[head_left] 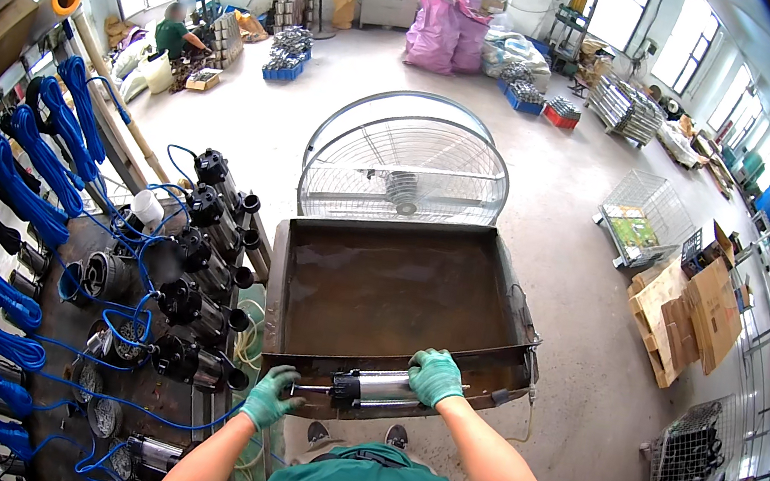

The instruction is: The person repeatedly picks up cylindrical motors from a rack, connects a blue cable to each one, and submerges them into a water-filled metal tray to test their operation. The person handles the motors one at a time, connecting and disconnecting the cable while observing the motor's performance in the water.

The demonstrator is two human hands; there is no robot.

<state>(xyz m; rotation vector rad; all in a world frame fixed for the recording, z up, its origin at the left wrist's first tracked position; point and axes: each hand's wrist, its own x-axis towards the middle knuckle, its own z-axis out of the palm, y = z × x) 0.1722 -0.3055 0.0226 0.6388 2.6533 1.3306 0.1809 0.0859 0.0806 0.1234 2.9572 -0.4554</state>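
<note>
A submersible pump [373,387], a steel cylinder with a black end, lies level along the near ledge of a water-filled metal tank [280,275]. My right hand [435,377], in a green glove, is wrapped over the cylinder's right part. My left hand [271,397], gloved too, is closed at the tip of a thin rod [313,388] that sticks out from the pump's black end; its fingertips are partly hidden. Brown, murky water [398,287] fills the tank beyond the ledge.
Several similar pumps [196,307] with blue cables stand on a bench at my left, beside hanging cable coils [18,196]. A large fan [406,169] is behind the tank. Cardboard [708,309] and wire cages [648,215] are at right. A person [174,38] sits far left.
</note>
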